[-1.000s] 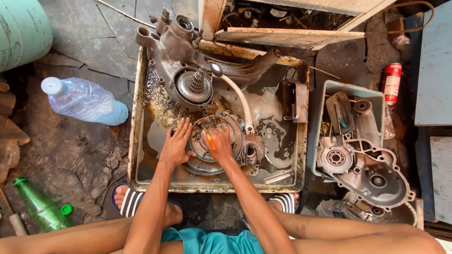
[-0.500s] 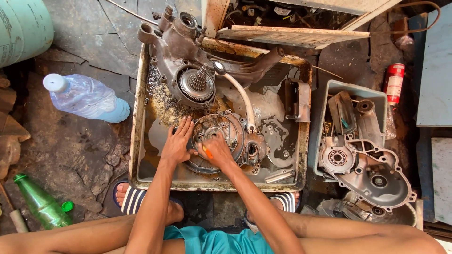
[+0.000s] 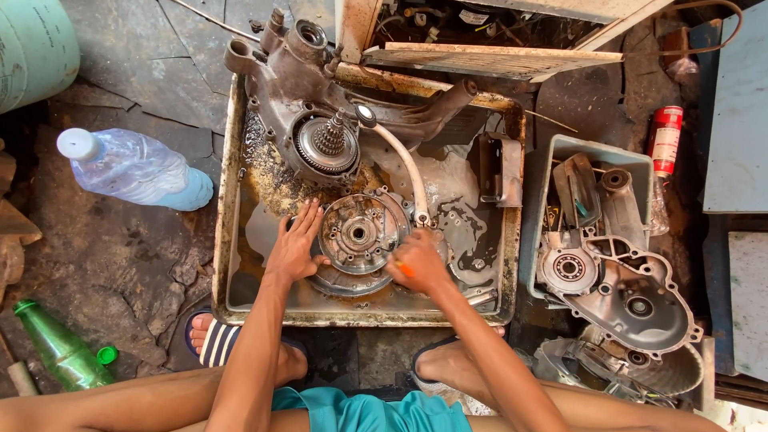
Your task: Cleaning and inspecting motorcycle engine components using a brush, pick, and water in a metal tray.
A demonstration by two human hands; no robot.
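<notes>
The left hand lies flat with fingers spread on the left edge of a round metal engine plate, which sits in the middle of a rusty, oil-streaked metal tray on the ground. The right hand is curled into a fist at the plate's right edge, gripping a small orange tool of which only a sliver shows. Behind the plate, a grimy engine casing with a toothed gear stack leans over the tray's far rim, and a pale hose curves from it towards the plate. Left of the tray lies a clear plastic bottle with a white cap; nearer the person stands a green glass bottle, its green cap beside it. To the right, a grey tub holds silver casing parts, and a red cylindrical can with a white label band lies just beyond it.
</notes>
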